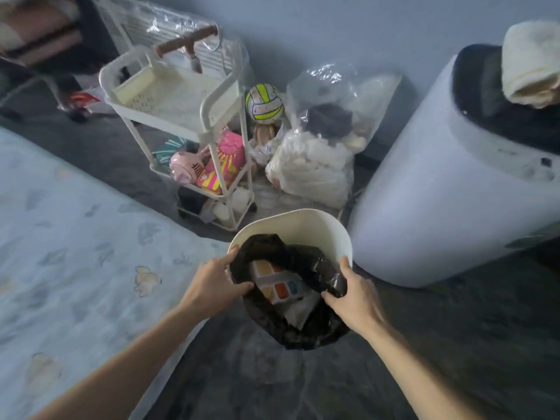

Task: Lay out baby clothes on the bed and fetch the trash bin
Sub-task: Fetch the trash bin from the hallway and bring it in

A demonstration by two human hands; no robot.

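Observation:
A white trash bin (303,228) lined with a black bag (291,328) is tilted toward me above the grey floor. Inside lies a white paper package with orange, yellow and blue squares (277,283). My left hand (212,286) grips the bin's left rim, thumb inside against the bag. My right hand (353,294) holds the right rim, fingers closed on the bag's edge. The bed (75,237), covered in a pale blue patterned sheet, fills the left side. No baby clothes show on the visible part.
A white rolling cart (181,110) with pink toys stands beyond the bin. A yellow-and-white ball (264,102) and a clear plastic bag of soft items (321,153) sit by the wall. A white washing machine (448,192) with a folded cream towel (533,62) stands at right.

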